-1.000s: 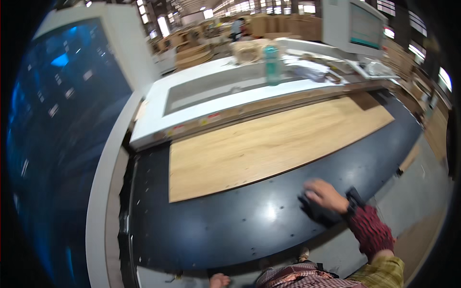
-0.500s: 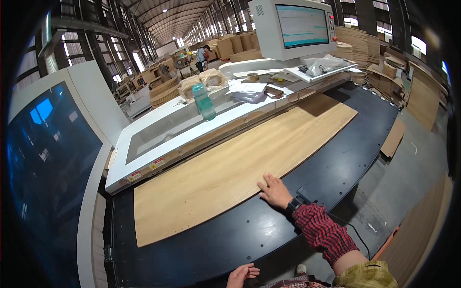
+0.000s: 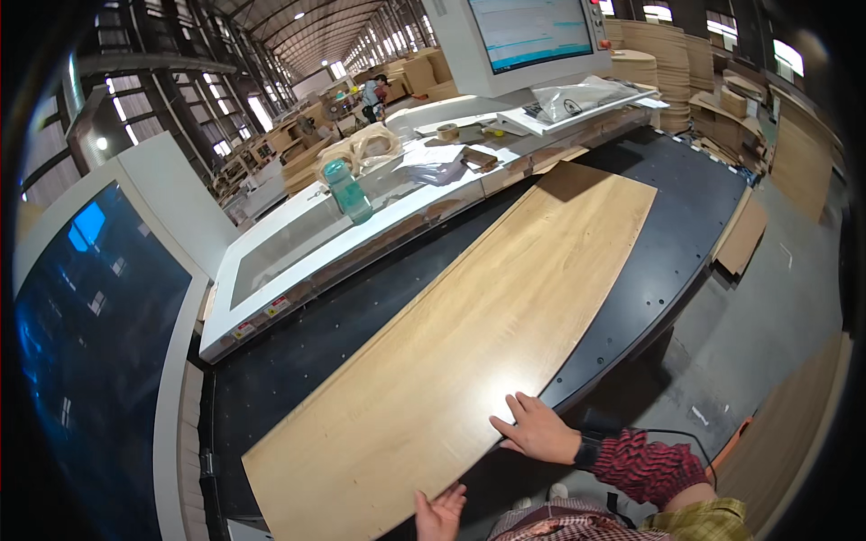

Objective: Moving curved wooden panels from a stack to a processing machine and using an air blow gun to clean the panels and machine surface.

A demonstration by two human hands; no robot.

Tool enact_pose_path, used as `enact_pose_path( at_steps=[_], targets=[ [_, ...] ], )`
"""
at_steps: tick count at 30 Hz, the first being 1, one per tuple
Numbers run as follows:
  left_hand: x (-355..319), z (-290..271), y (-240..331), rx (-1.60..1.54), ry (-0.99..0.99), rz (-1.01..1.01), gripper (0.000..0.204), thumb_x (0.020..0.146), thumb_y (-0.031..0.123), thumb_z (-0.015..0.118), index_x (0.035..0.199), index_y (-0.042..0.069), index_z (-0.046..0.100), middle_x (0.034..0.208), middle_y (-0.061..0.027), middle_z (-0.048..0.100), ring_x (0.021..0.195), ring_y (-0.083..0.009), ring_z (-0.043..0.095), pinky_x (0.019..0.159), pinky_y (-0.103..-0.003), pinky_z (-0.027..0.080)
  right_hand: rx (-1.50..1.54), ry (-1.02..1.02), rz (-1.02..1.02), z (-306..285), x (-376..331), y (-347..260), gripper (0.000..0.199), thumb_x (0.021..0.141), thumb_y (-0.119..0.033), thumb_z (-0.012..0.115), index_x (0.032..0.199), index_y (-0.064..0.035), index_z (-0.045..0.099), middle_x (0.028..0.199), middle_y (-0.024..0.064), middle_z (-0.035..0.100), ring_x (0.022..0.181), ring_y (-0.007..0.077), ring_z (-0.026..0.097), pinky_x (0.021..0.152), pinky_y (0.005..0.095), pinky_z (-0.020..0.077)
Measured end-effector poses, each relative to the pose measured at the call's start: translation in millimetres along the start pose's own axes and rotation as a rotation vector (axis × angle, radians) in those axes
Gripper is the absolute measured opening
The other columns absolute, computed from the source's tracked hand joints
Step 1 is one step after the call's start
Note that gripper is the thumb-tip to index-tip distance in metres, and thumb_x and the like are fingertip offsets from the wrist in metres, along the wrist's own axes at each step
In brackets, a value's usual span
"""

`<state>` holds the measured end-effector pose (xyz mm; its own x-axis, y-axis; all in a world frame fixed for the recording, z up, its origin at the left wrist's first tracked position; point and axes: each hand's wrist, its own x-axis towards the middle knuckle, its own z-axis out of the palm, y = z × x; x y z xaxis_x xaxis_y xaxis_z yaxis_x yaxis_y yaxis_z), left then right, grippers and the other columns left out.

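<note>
Bottle (image 3: 348,193): teal, translucent, roughly cylindrical, upright on the white beam (image 3: 222,320); contents cannot be made out. Bag (image 3: 586,95): clear, crumpled plastic, lying on a white shelf (image 3: 539,129) below the monitor (image 3: 532,41); what it holds, if anything, unclear. Behind the bottle, a rumpled bundle (image 3: 368,146) under pale, see-through film. Near it, flat papers (image 3: 428,160) and a small brown tape roll (image 3: 447,132), ring-shaped.

Board (image 3: 451,361): long, flat, pale tan with fine wood grain running lengthwise, bright glare near its near edge. Lies slantwise across the black tabletop (image 3: 636,239), far end toward the monitor, near end reaching the bottom of the view. Tabletop smooth, dull sheen, dotted with small marks.

Right hand (image 3: 539,435): fingers spread over the board's near edge; whether the thumb closes beneath, cannot tell. Dark wristband (image 3: 588,448); puckered maroon-and-black sleeve (image 3: 651,464).

Left hand (image 3: 439,516): lower down at the same edge, palm turned up, fingers loosely parted; grip cannot be told.

Left side: glossy dark-blue panel (image 3: 108,316) in a pale frame, with window reflections. Far right: stacked sheets (image 3: 658,68), tan, curved outlines.
</note>
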<state>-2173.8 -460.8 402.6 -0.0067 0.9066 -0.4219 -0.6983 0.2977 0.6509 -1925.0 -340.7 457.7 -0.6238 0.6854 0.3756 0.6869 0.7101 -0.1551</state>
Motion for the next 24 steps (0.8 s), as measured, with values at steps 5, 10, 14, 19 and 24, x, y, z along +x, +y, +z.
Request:
enact_pose_path(
  at_steps=[5,10,14,19,24],
  targets=[
    [-63.3,-5.4,-17.9,0.04,-0.027,-0.252,0.073,0.086,0.056,0.039,0.126,-0.005,0.038,0.127,-0.0188,0.045,0.115,-0.0305,0.046,0.092,-0.037,0.04,0.236,-0.067,-0.078,-7.9,-25.5,38.2,0.046,0.081,-0.039,0.055,0.113,-0.0047,0.053,0.114,0.0192,0.049,0.103,0.0336,0.048,0.085,0.0409,0.0402],
    [-78.6,4.5,-22.6,-0.127,-0.004,-0.181,0.07,0.084,0.052,0.047,0.127,-0.002,0.038,0.132,-0.0168,0.041,0.122,-0.0299,0.038,0.096,-0.038,0.036,0.056,-0.022,-0.025,-5.0,-28.8,43.6,0.053,0.084,-0.045,0.049,0.123,-0.0089,0.047,0.129,0.0228,0.038,0.12,0.0383,0.037,0.096,0.0443,0.0336],
    [-85.5,-4.0,-28.1,-0.272,0.025,-0.01,0.068,0.083,0.045,0.055,0.129,0.0,0.036,0.133,-0.0153,0.04,0.126,-0.0302,0.033,0.101,-0.039,0.031,-0.008,-0.042,-0.017,-9.8,-39.2,18.9,0.056,0.085,-0.048,0.047,0.125,-0.0095,0.046,0.129,0.0249,0.038,0.119,0.0394,0.037,0.096,0.0439,0.0335],
    [-111.8,-53.6,-29.1,-0.253,0.16,0.016,0.067,0.083,0.045,0.054,0.13,0.0,0.035,0.131,-0.0151,0.042,0.123,-0.0307,0.036,0.1,-0.042,0.033,0.0,-0.163,-0.141,-23.9,-53.2,-23.5,0.059,0.084,-0.052,0.045,0.123,-0.0074,0.046,0.122,0.0311,0.041,0.113,0.043,0.043,0.082,0.0436,0.0433],
    [-131.2,-146.6,-34.7,-0.573,-0.251,-0.042,0.069,0.085,0.053,0.047,0.127,-0.001,0.037,0.116,-0.0198,0.053,0.111,-0.0323,0.046,0.093,-0.043,0.037,0.17,-0.527,-0.292,-56.7,-20.3,-29.7,0.048,0.084,-0.049,0.047,0.107,-0.0072,0.053,0.096,0.024,0.057,0.091,0.0395,0.056,0.07,0.0415,0.048]
  ],
)
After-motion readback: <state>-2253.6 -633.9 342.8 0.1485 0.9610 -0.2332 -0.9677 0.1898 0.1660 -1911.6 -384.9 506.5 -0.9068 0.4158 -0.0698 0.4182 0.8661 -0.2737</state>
